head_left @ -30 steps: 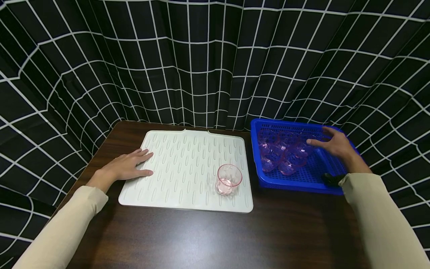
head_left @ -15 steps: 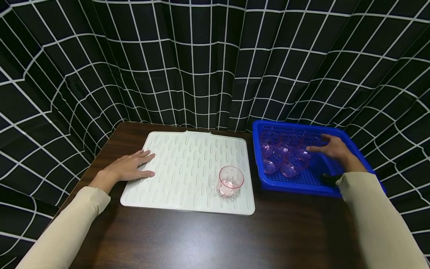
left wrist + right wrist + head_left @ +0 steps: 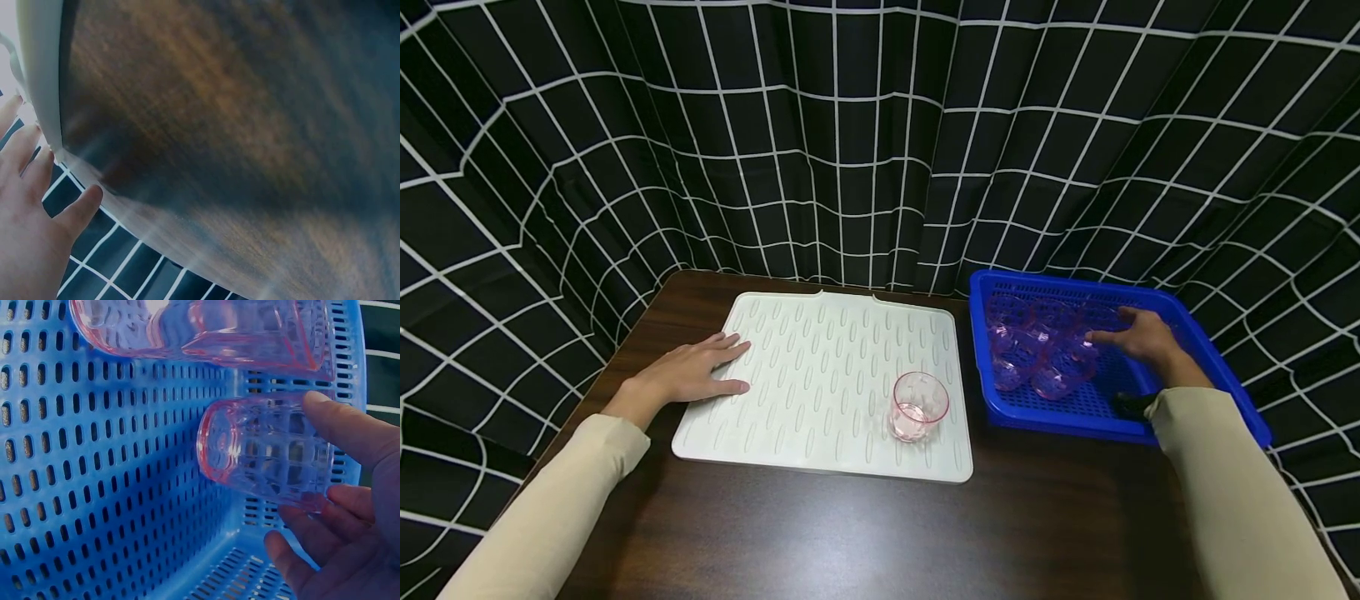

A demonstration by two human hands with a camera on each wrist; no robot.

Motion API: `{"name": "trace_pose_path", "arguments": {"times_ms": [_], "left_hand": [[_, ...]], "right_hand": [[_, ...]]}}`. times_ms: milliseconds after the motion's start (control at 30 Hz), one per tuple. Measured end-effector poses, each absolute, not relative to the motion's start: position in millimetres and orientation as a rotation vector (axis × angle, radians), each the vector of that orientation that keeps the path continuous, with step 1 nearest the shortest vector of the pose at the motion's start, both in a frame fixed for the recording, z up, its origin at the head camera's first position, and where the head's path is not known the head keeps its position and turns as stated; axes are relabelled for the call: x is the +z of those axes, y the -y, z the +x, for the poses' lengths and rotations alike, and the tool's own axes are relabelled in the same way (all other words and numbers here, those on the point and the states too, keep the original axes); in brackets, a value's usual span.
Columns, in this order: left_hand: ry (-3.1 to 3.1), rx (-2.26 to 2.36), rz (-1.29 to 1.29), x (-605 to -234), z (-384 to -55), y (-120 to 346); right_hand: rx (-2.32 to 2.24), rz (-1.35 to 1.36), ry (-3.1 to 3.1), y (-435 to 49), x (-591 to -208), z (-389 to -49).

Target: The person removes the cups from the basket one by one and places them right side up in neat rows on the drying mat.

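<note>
My left hand (image 3: 688, 372) rests with its fingers spread on the left edge of the white ribbed drying mat (image 3: 805, 400). On the mat's right part stands a pink-tinted clear glass (image 3: 917, 408) with its mouth up. My right hand (image 3: 1150, 342) reaches into the blue perforated basket (image 3: 1075, 427) at the right. In the right wrist view its thumb and fingers lie on opposite sides of another pink glass (image 3: 269, 447), gripping it near the rim. A further glass (image 3: 200, 328) stands beside that one.
Several more pink glasses (image 3: 1060, 375) crowd the left half of the basket. Both basket and mat stand on a dark brown wooden table (image 3: 820, 533). A black curtain with a white grid (image 3: 865, 150) hangs close behind and at both sides.
My right hand has sunk a little into the basket and closed in on a glass. The left hand keeps its place on the mat. The whole view has shifted slightly.
</note>
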State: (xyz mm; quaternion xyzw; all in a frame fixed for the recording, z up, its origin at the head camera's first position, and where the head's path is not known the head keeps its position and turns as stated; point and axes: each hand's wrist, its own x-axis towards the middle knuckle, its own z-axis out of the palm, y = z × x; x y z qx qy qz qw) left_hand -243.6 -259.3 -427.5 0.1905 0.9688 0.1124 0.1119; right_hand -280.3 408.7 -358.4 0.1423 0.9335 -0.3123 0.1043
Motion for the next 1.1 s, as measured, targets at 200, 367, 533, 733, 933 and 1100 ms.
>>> {"name": "trace_pose_path", "arguments": {"times_ms": [200, 367, 533, 733, 933, 1100], "left_hand": [[-2.852, 0.325, 0.567, -428, -244, 259], [-2.846, 0.328, 0.561, -428, -243, 259], [-2.844, 0.333, 0.559, -427, -243, 259], [-2.84, 0.34, 0.565, -428, -244, 260], [-2.841, 0.344, 0.565, -427, -243, 260], [-2.844, 0.343, 0.567, -427, -243, 260]], "right_hand": [[-0.922, 0.433, -2.771, -408, -356, -277], [-0.904, 0.428, -2.796, -408, -345, -274], [-0.884, 0.385, -2.904, -406, -329, -270], [-0.917, 0.401, -3.02, -401, -316, -267], [-1.063, 0.397, -3.086, -393, -308, -265], [-1.124, 0.321, -3.155, -375, -298, -263]]}}
